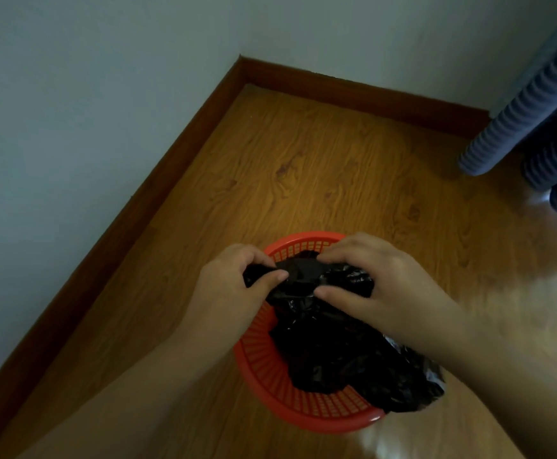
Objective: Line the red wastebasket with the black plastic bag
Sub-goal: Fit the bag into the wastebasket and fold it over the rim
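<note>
The red wastebasket (pixel 270 376), round with slotted walls, stands on the wooden floor below me. A crumpled black plastic bag (pixel 323 346) hangs above and into its opening, and one part drapes over the near right rim. My left hand (pixel 234 286) pinches the bag's top edge between thumb and fingers. My right hand (pixel 380 286) grips the same bunched top just to the right, fingers curled over it. Both hands are above the basket's far half. The basket's bottom is hidden by the bag.
The wooden floor (pixel 303 167) meets pale walls with a brown skirting board (pixel 158 180) at the left and far side. A blue-grey ribbed curtain (pixel 535 120) hangs at the upper right, down to the floor.
</note>
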The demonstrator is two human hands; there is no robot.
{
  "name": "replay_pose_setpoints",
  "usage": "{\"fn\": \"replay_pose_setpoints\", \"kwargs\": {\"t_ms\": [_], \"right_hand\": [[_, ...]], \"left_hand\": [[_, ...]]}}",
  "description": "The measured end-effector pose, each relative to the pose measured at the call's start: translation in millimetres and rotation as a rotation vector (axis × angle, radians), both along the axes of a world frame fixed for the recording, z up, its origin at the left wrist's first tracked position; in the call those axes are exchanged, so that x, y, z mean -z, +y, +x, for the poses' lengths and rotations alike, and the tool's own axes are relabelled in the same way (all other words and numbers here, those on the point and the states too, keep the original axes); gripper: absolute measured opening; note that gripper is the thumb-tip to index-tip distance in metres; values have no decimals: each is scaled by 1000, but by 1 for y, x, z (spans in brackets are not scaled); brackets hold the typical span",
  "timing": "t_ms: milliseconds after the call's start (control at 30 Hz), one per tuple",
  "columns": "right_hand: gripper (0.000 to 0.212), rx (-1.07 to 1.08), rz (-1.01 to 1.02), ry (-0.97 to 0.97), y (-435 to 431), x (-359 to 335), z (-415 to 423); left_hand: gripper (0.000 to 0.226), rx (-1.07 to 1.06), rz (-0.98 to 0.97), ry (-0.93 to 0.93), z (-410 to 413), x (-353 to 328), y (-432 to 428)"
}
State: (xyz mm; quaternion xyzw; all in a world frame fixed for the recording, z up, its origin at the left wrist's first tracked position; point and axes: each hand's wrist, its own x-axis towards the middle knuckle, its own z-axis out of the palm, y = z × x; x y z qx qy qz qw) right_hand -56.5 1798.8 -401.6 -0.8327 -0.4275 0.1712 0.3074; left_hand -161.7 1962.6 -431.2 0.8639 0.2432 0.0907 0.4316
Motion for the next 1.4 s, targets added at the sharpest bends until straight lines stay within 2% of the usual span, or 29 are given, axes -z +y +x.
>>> {"fn": "replay_pose_setpoints", "kwargs": {"t_ms": [67,167,300,367,467,533,667,767,867,1033,1133,1233,1400], "right_hand": [[45,-109,-150,-24,9,2,6],[45,-146,-258,80,19,8,15],[50,22,-13,435,24,10,18],[42,67,66,501,26,12,17],[12,-20,-33,298,29,18,20],[10,-38,-80,240,28,24,24],[18,99,-64,188,21,39,40],[30,266,81,304,14,50,51],[39,313,183,371,11,57,56],[43,206,77,114,18,61,56],[34,197,48,-39,20,63,54],[33,158,-22,-191,19,65,56],[36,187,-227,-245,15,75,65]], "left_hand": [[8,-7,-29,-15,0,1,2],[13,-25,-45,-82,1,3,4],[14,-21,-27,-176,2,5,4],[16,-29,-38,-212,3,6,4],[13,-47,-52,-240,4,9,3],[15,-65,-49,-257,5,11,4],[20,-74,-46,-257,11,17,12],[28,-64,-68,-224,13,23,27],[41,8,-7,-145,14,29,39],[23,99,114,16,18,39,50],[29,208,177,47,19,39,53],[40,293,259,86,20,39,55],[42,337,346,119,26,41,56]]}}
